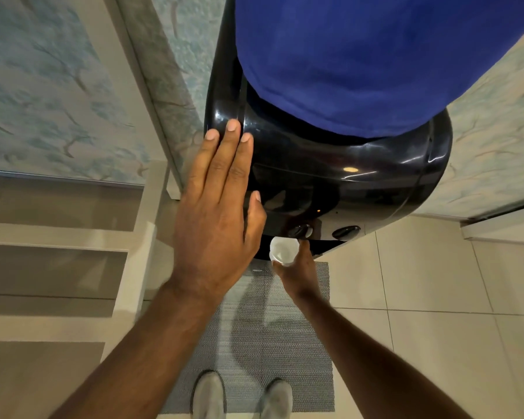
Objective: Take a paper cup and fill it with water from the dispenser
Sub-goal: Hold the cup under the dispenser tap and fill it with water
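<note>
A glossy black water dispenser [345,164] stands before me, topped by a large bottle under a blue cover [360,55]. My left hand [215,213] lies flat, fingers together, against the dispenser's upper left side and holds nothing. Lower down, my right hand [300,267] grips a small white paper cup [283,251] from below, holding it upright just under the left of two dark taps [300,229]. The cup's inside looks white; I cannot tell if there is water in it.
A grey woven mat [270,334] lies on the pale tiled floor [436,328] beneath the dispenser, with my two grey shoes [209,394] on it. White shelves or steps [58,267] stand at left. Patterned wall panels [43,86] flank the dispenser.
</note>
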{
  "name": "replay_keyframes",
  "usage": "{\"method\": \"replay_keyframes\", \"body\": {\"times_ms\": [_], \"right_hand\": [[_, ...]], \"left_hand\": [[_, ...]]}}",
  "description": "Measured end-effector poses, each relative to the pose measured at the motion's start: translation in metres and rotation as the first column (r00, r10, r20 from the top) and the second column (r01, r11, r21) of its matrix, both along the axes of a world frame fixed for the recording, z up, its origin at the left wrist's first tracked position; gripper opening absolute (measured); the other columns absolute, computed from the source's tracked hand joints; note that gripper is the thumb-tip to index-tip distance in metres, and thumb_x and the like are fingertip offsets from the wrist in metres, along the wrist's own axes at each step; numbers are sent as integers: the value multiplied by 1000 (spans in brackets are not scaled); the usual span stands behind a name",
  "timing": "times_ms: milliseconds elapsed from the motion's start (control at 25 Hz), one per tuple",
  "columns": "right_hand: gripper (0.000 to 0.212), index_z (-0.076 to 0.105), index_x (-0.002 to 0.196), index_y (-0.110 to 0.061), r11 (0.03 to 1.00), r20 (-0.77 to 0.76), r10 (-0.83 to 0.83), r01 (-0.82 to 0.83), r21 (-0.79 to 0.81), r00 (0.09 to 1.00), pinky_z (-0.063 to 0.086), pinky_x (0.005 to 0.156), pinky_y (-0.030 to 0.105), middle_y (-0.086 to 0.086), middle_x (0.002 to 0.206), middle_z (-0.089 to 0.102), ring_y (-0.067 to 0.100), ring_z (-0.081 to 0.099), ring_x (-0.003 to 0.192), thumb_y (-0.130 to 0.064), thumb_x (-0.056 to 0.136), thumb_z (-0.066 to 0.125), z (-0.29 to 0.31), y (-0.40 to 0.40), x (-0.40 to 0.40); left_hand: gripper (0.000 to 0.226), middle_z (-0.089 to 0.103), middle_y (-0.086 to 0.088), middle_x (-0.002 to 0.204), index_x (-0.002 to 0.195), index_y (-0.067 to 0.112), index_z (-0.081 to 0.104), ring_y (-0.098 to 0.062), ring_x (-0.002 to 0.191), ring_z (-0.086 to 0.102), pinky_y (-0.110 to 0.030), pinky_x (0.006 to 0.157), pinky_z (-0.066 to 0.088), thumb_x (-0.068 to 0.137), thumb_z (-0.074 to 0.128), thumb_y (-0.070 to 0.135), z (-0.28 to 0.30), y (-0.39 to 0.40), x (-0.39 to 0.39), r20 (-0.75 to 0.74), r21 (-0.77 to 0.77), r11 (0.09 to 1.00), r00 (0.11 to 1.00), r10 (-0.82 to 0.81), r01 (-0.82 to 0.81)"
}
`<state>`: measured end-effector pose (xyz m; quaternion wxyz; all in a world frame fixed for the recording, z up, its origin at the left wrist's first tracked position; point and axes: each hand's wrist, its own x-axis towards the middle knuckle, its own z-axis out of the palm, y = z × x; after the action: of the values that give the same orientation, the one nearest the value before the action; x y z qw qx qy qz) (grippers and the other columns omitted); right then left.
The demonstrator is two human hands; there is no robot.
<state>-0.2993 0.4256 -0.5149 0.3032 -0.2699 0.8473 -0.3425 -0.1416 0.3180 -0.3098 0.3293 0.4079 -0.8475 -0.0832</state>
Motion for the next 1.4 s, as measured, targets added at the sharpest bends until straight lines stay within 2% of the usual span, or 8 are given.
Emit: {"method": "replay_keyframes", "body": {"times_ms": [120,360,520,640,800,960,1120,1400], "right_hand": [[72,45,140,-21,999,19,-27,28,-40,999,52,66,10,-1,118,65,10,66,98,-18,79,82,-1,-8,-3],[75,44,144,-19,999,17,-30,30,-37,999,47,67,1,0,124,62,-1,59,95,-11,80,82,-2,-14,-3],[78,44,142,-21,998,15,-39,40,-54,999,49,73,5,0,124,61,3,62,101,-6,75,82,-5,-14,-3],[72,46,130,-25,994,51,-90,93,-62,995,56,92,26,2,126,61,19,64,113,-12,71,86,1,-2,1],[71,46,141,-20,982,82,-160,167,-84,984,51,106,41,-4,137,52,14,55,125,-26,82,84,36,32,24],[51,54,134,-22,929,183,-251,289,-230,951,57,97,38,-6,133,56,5,56,123,-30,90,79,93,53,49],[46,55,132,-18,862,277,-278,366,-350,920,54,84,16,-7,132,60,5,59,121,-28,92,76,142,37,50],[29,55,109,-17,774,308,-352,460,-436,884,52,83,16,16,119,66,29,65,113,-19,91,78,139,6,41]], "left_hand": [[62,29,-15,169,160,0,34,-33,159,20,-48,129,26,102,53,16,-2,-1,1,-4,-3,1000,1000,-14,14],[62,31,-18,168,158,-2,35,-35,158,21,-49,129,25,102,54,14,-2,-1,0,-19,-5,1000,1000,-22,22],[62,31,-19,168,158,-3,35,-36,158,21,-48,130,24,102,54,14,-3,-1,0,-16,-8,1000,1000,-23,23],[63,30,-18,168,159,-2,35,-36,158,21,-47,130,23,101,55,13,-2,-1,0,-11,-4,1000,1000,-15,15],[64,29,-17,169,159,0,34,-35,158,21,-42,132,18,101,56,13,0,0,-1,4,4,1000,1000,1,-1],[64,29,-16,169,160,0,33,-35,159,21,-45,131,21,101,55,14,3,1,-1,18,15,1000,1000,6,-6],[65,28,-17,169,160,0,32,-35,159,20,-43,132,20,101,54,14,5,1,1,29,13,1000,1000,-3,2],[64,28,-17,169,160,0,31,-35,158,21,-41,132,19,102,53,15,5,3,0,20,12,1000,1000,0,0]]}}
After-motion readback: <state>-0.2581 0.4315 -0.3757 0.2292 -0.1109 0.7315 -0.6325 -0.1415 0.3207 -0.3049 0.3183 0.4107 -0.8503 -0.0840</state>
